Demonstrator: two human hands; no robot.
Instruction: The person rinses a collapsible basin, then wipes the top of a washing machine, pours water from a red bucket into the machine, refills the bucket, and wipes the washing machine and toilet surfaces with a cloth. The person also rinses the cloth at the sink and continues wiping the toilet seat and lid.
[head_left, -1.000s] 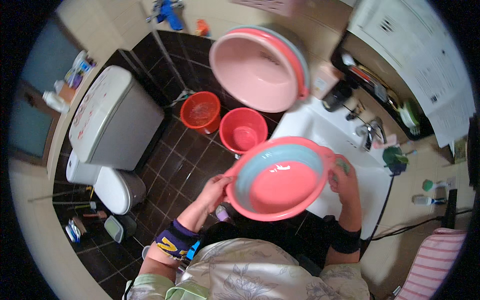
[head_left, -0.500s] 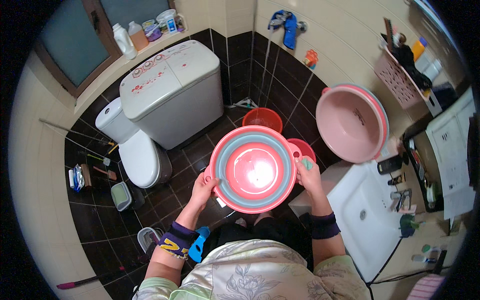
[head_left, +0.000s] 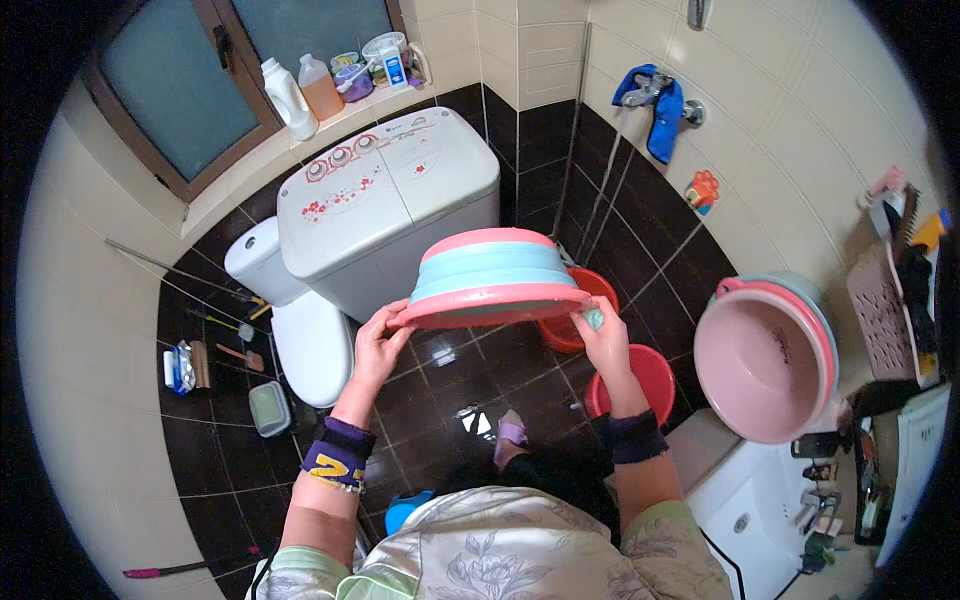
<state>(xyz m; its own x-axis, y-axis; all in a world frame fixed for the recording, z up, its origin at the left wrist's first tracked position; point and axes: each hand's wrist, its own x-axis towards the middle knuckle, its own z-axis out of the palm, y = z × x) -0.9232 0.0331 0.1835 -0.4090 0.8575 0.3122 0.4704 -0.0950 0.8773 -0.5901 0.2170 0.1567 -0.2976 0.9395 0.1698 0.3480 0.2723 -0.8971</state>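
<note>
Apparently numbered wristband [head_left: 338, 455], tilted pink-blue basin [head_left: 495, 268]

Two hands [head_left: 375, 347] [head_left: 604, 340], one pink-and-blue basin [head_left: 493, 264], two purple wristbands [head_left: 338, 450] [head_left: 637, 438].
Far: one washing machine [head_left: 385, 195] with three knobs [head_left: 341, 156]. Left: one toilet [head_left: 310, 335]. Right: two reddish buckets [head_left: 645, 385] [head_left: 606, 291], one sink [head_left: 718, 515], at least three nested basins [head_left: 760, 365].

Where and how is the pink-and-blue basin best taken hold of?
Likely by opposite ends of its rim, coming from each side, as the left hand and right hand hold it: the basin is tipped, base toward the picture's top, projecting rim toward the bottom.
</note>
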